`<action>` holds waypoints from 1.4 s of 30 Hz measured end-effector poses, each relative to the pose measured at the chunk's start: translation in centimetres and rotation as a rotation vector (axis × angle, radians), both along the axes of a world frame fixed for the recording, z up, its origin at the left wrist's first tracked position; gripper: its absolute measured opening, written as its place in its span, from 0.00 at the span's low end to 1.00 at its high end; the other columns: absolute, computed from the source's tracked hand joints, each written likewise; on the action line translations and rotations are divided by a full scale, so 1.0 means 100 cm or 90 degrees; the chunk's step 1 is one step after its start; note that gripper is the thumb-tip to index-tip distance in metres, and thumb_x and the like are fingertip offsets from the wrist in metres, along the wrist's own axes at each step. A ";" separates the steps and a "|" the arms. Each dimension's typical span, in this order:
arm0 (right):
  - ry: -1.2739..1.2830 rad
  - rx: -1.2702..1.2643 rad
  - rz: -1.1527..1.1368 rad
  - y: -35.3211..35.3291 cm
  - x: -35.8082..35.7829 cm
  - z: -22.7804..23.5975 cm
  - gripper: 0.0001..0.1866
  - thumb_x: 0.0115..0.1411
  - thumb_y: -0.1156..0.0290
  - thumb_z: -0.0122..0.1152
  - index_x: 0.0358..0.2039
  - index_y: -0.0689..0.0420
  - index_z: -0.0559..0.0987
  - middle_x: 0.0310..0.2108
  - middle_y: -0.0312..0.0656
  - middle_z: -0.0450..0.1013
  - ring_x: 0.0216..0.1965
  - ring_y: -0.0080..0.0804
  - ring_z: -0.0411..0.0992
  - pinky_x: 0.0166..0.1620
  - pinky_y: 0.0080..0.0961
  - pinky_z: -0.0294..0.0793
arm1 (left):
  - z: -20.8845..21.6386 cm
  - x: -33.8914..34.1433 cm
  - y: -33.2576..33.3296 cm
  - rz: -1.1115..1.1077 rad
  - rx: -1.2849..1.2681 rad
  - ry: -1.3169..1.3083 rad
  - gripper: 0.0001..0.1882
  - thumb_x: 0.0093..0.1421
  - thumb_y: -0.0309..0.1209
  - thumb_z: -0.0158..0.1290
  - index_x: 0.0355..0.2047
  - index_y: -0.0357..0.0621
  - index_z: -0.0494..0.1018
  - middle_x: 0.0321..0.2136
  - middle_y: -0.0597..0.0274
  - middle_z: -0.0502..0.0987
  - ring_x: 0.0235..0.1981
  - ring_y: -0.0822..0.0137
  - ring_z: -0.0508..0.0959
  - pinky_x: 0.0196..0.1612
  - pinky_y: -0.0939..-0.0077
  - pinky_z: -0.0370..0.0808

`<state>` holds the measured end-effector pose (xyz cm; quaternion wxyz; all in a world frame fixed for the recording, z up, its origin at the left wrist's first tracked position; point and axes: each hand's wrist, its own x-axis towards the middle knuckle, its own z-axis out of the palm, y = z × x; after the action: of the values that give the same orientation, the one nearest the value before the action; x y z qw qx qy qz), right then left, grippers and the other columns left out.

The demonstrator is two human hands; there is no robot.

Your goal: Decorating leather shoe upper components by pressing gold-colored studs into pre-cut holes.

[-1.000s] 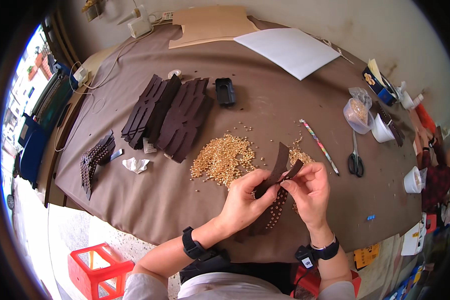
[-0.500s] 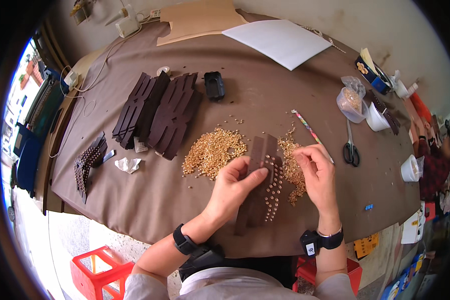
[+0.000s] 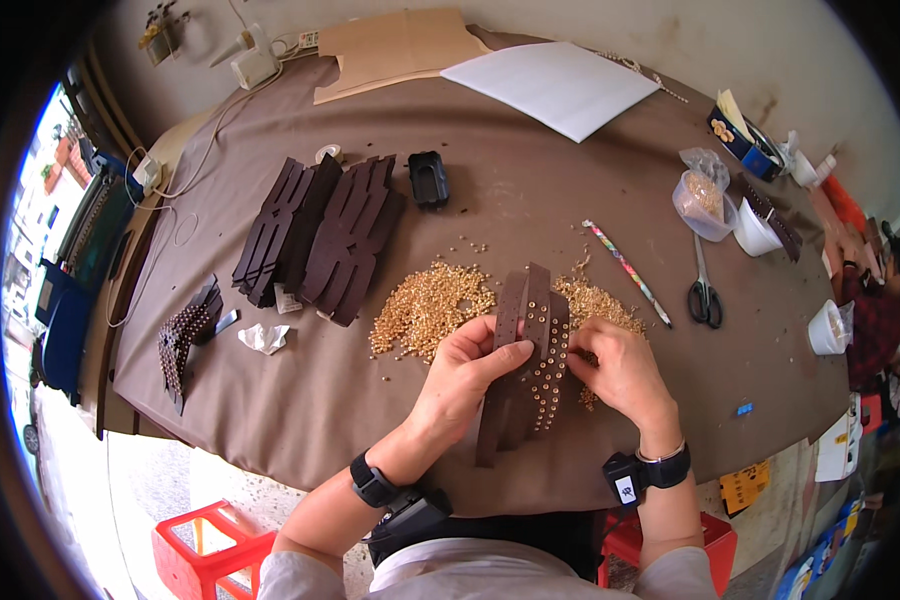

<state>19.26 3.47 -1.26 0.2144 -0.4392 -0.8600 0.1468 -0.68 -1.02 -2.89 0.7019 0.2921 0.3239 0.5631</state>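
Observation:
My left hand (image 3: 460, 375) grips a dark brown slotted leather piece (image 3: 510, 410), thumb on top and fingers behind. Rows of gold studs (image 3: 548, 385) run down its right strips, and the left strip shows small holes. At the right edge of the piece is my right hand (image 3: 622, 372), its thumb and fingertips drawn together in a pinch; whatever they hold is hidden or too small to name. Beyond the hands lie a large heap of loose gold studs (image 3: 425, 312) on the left and a smaller heap (image 3: 602, 300) partly behind the right hand.
Stacked brown leather pieces (image 3: 345, 240) lie at the far left, near a black tray (image 3: 429, 180). A studded piece (image 3: 182, 345) and crumpled paper (image 3: 263, 339) are nearer. To the right are a patterned pencil (image 3: 625, 268), scissors (image 3: 705, 300) and plastic tubs (image 3: 703, 205).
My right hand has come down and left to the edge of the leather piece. The piece has tilted a little in my left hand, showing its strips more openly.

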 end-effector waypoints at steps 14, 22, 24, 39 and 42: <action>0.183 -0.057 -0.131 0.003 -0.001 -0.006 0.03 0.53 0.79 0.59 0.29 0.62 0.75 0.25 0.45 0.75 0.25 0.36 0.75 0.29 0.27 0.73 | -0.001 0.001 0.000 0.042 0.008 0.035 0.07 0.58 0.24 0.55 0.37 0.41 0.72 0.33 0.68 0.77 0.34 0.80 0.74 0.42 0.83 0.71; 0.293 -0.141 -0.148 0.011 0.004 -0.012 0.04 0.59 0.77 0.56 0.34 0.64 0.76 0.24 0.41 0.75 0.26 0.25 0.76 0.30 0.19 0.73 | 0.000 0.002 0.000 0.023 -0.005 0.051 0.07 0.58 0.25 0.55 0.37 0.40 0.72 0.33 0.68 0.76 0.35 0.80 0.74 0.42 0.84 0.71; 0.358 -0.224 -0.159 0.010 0.000 -0.004 0.05 0.60 0.76 0.55 0.34 0.64 0.77 0.25 0.40 0.75 0.27 0.24 0.76 0.31 0.18 0.74 | -0.001 0.002 0.002 0.041 0.013 0.056 0.07 0.58 0.25 0.55 0.37 0.40 0.72 0.33 0.68 0.76 0.34 0.80 0.74 0.42 0.83 0.71; 0.619 -0.331 0.008 -0.013 -0.020 0.010 0.05 0.61 0.76 0.55 0.37 0.63 0.74 0.32 0.38 0.74 0.33 0.22 0.74 0.39 0.17 0.76 | -0.003 0.004 -0.002 0.017 0.034 0.102 0.08 0.59 0.25 0.54 0.39 0.38 0.73 0.34 0.67 0.77 0.35 0.80 0.74 0.40 0.84 0.71; 0.563 -0.305 0.033 -0.012 -0.020 0.003 0.04 0.59 0.79 0.57 0.35 0.61 0.74 0.31 0.35 0.71 0.32 0.19 0.70 0.37 0.16 0.71 | 0.001 0.006 -0.002 0.008 0.004 0.084 0.09 0.57 0.24 0.56 0.39 0.39 0.73 0.34 0.67 0.77 0.35 0.79 0.75 0.41 0.83 0.72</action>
<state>17.30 2.29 -0.99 0.4475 -0.3502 -0.6398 0.5175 -0.09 -1.18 -2.76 0.6744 0.3286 0.3700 0.5481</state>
